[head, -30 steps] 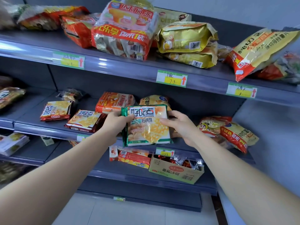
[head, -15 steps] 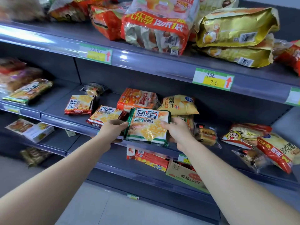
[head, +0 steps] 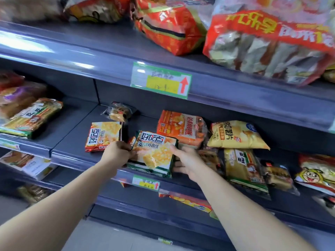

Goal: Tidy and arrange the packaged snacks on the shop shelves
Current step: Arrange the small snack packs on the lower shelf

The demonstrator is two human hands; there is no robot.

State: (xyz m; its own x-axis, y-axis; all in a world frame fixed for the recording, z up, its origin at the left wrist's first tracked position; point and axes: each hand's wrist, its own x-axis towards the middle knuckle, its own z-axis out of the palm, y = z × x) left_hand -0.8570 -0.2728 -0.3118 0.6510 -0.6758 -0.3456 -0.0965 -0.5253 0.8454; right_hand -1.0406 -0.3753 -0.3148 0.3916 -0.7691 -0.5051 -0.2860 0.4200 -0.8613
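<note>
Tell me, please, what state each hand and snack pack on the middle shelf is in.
green cracker pack, held at both side edges
left hand, grips the pack's left edge
right hand, grips its right edge
red cracker pack, lying flat, label up
yellow chip bag, lying flat

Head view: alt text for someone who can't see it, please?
A person's left hand and right hand grip a green-edged cracker pack by its sides at the front of a grey shop shelf, with an orange pack and a yellow bag behind it.
</note>
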